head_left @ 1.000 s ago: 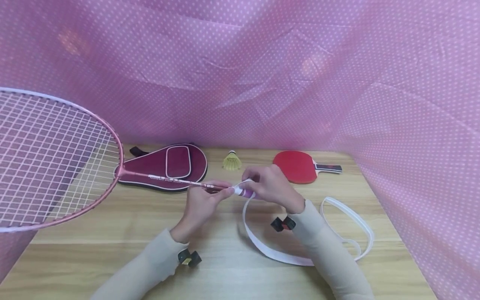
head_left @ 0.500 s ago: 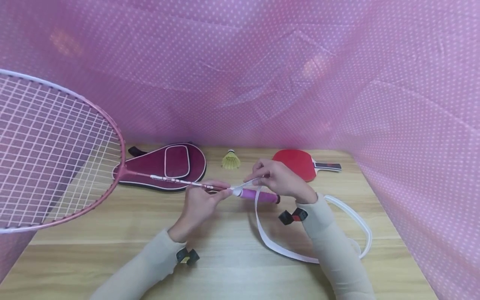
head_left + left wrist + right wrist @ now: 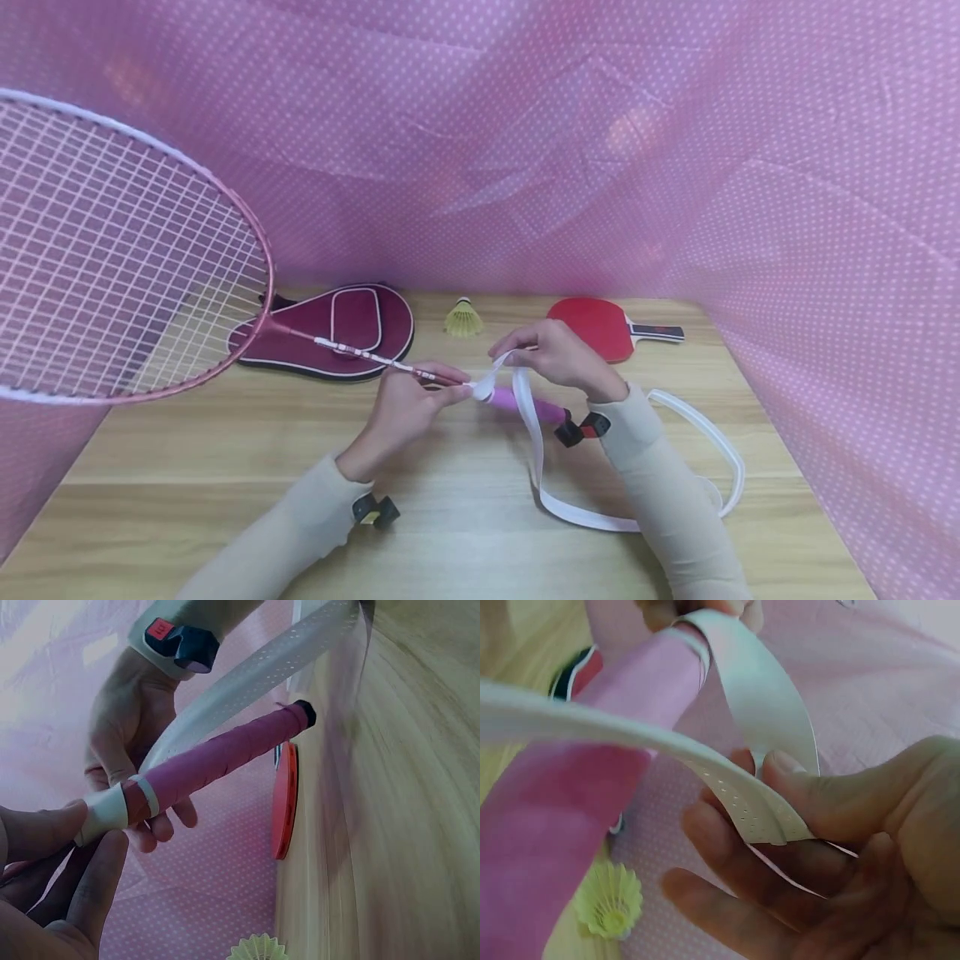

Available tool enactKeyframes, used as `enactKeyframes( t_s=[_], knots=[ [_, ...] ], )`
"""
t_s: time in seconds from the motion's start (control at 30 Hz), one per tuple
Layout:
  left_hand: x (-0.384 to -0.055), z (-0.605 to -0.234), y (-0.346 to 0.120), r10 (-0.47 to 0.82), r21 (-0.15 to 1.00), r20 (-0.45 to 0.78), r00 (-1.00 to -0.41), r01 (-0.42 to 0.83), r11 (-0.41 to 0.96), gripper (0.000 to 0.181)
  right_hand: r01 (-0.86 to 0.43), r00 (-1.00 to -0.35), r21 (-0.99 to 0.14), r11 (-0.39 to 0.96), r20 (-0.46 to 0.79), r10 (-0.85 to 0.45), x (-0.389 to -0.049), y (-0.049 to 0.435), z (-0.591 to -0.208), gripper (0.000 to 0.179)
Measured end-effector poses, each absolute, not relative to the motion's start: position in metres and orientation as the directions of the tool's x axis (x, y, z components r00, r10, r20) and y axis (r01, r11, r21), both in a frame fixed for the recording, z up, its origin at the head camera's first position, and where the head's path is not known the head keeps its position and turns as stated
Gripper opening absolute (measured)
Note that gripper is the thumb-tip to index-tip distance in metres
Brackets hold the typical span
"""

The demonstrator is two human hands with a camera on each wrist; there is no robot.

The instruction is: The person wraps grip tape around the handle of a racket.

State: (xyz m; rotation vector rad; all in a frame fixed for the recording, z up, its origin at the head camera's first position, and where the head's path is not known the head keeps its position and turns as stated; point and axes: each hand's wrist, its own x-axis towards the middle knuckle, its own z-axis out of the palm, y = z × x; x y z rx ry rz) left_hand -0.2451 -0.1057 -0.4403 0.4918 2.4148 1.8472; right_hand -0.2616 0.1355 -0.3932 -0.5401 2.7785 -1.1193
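Observation:
A pink badminton racket [image 3: 272, 325] is held above the table, its strung head at the left and its pink-wrapped handle [image 3: 225, 754] pointing right. My left hand [image 3: 401, 410] pinches the racket where the shaft meets the handle, over the end of a white grip tape [image 3: 106, 812]. With thumb and fingers, my right hand [image 3: 558, 357] pinches the same tape a short way along. In the right wrist view the perforated tape [image 3: 769, 697] arcs from the handle top to the right thumb [image 3: 787, 769]. Its long remainder loops down onto the table.
Behind the hands lie a maroon racket case [image 3: 318, 332], a yellow shuttlecock [image 3: 463, 320] and a red table tennis paddle [image 3: 590, 327]. More tape [image 3: 708, 429] curls beside the right forearm on the wooden table [image 3: 450, 542]. A pink dotted cloth [image 3: 480, 167] hangs behind.
My right hand has moved right, away from the handle, drawing out the tape and exposing the handle. The racket head has risen and the handle end has dipped. My left hand stays nearly in place.

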Motion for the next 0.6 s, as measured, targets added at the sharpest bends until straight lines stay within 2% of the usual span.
enactKeyframes(
  t_s=[0.1,0.3,0.5,0.6],
  knots=[
    [-0.226,-0.437,-0.101,0.292,0.946,0.134,-0.947,0.21,0.245,0.015,-0.355,-0.884,-0.716,0.602,0.047,-0.466,-0.251,0.136,-0.396,0.023],
    [-0.223,-0.434,-0.1,0.312,0.957,0.102,-0.945,0.179,0.229,0.017,-0.329,-0.861,-0.804,0.496,0.039,-0.507,-0.243,0.132,-0.4,0.021],
    [-0.221,-0.433,-0.1,0.318,0.965,0.084,-0.945,0.157,0.211,0.018,-0.309,-0.857,-0.801,0.513,0.001,-0.515,-0.23,0.134,-0.393,0.008],
    [-0.219,-0.431,-0.1,0.324,0.961,0.086,-0.942,0.163,0.221,0.018,-0.321,-0.878,-0.77,0.552,0.023,-0.477,-0.225,0.134,-0.391,0.009]
  ],
)
